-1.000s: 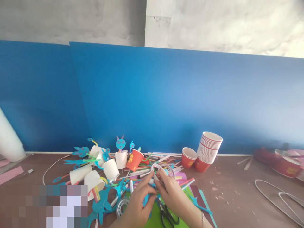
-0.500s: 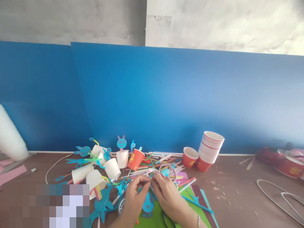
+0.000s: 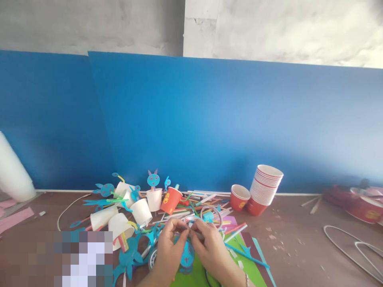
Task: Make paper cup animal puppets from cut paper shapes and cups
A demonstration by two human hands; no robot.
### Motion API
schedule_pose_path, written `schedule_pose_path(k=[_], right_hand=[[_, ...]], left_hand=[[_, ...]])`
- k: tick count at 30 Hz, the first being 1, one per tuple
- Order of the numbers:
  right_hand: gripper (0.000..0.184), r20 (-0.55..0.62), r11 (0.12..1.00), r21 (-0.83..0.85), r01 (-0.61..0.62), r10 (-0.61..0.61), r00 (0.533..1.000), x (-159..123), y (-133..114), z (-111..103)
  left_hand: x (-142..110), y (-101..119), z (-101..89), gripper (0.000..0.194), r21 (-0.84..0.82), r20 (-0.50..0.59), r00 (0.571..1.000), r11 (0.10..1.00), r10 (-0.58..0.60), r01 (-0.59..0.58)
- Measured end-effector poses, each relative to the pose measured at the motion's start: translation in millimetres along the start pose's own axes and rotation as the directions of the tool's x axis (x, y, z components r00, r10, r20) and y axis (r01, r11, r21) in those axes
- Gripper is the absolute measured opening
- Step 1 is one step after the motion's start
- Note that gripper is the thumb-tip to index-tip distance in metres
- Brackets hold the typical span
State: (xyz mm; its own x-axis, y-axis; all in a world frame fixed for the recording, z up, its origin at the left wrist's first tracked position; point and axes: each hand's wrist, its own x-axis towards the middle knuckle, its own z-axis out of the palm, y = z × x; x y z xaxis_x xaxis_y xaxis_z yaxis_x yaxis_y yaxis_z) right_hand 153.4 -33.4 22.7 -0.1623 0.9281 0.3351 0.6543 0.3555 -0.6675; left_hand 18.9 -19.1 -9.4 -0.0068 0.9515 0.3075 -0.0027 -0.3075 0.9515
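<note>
My left hand [image 3: 171, 241] and my right hand [image 3: 209, 243] meet at the fingertips over the worktop. Both are closed in a pinch; whatever lies between the fingertips is too small and hidden to make out. Below and between them, a blue paper animal face [image 3: 187, 255] with drawn features lies on a green sheet [image 3: 196, 275]. A roll of tape [image 3: 152, 259] sits left of my left wrist, partly covered. Just beyond my fingers, a clear tape ring [image 3: 220, 217] rests among straws. A blue straw with a paper shape [image 3: 249, 255] lies to the right of my right hand.
Paper cups with blue paper animals, such as a white cup [image 3: 154, 200] and a red cup [image 3: 171, 201], crowd the left. A tall cup stack [image 3: 265, 189] stands right of a shorter red cup [image 3: 239, 198]. A white cable [image 3: 344, 239] loops at far right. A blue panel [image 3: 224, 119] stands behind.
My right wrist has shifted slightly left, and small white pieces now show on the green sheet beside it. Both hands keep their pinch at nearly the same spot.
</note>
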Motion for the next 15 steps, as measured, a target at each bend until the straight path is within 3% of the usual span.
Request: schedule_pose_path(k=[2, 5, 8, 11, 15], right_hand=[[0.020, 0.023, 0.970, 0.211, -0.122, 0.120, 0.993, 0, -1, 5], [0.026, 0.042, 0.831, 0.518, -0.204, 0.214, 0.976, -1, -3, 12], [0.031, 0.076, 0.733, 0.642, -0.226, 0.232, 0.970, -1, -4, 15], [0.030, 0.086, 0.790, 0.579, -0.204, 0.190, 0.978, -2, -2, 14], [0.022, -0.015, 0.977, 0.208, -0.043, 0.047, 0.999, -3, 2, 10]], left_hand=[[-4, -2, -0.4, 0.010, 0.023, -0.027, 0.998, 0.998, 0.052, -0.052], [-9, -7, -1.9, 0.008, 0.082, -0.050, 0.987, 0.986, 0.153, -0.148], [-10, -8, -4.1, 0.006, 0.144, -0.045, 0.972, 0.965, 0.230, -0.221], [-8, -4, -6.5, 0.007, 0.182, -0.002, 0.972, 0.956, 0.236, -0.231], [-1, 2, -7.4, 0.007, 0.206, 0.034, 0.982, 0.960, 0.187, -0.190]])
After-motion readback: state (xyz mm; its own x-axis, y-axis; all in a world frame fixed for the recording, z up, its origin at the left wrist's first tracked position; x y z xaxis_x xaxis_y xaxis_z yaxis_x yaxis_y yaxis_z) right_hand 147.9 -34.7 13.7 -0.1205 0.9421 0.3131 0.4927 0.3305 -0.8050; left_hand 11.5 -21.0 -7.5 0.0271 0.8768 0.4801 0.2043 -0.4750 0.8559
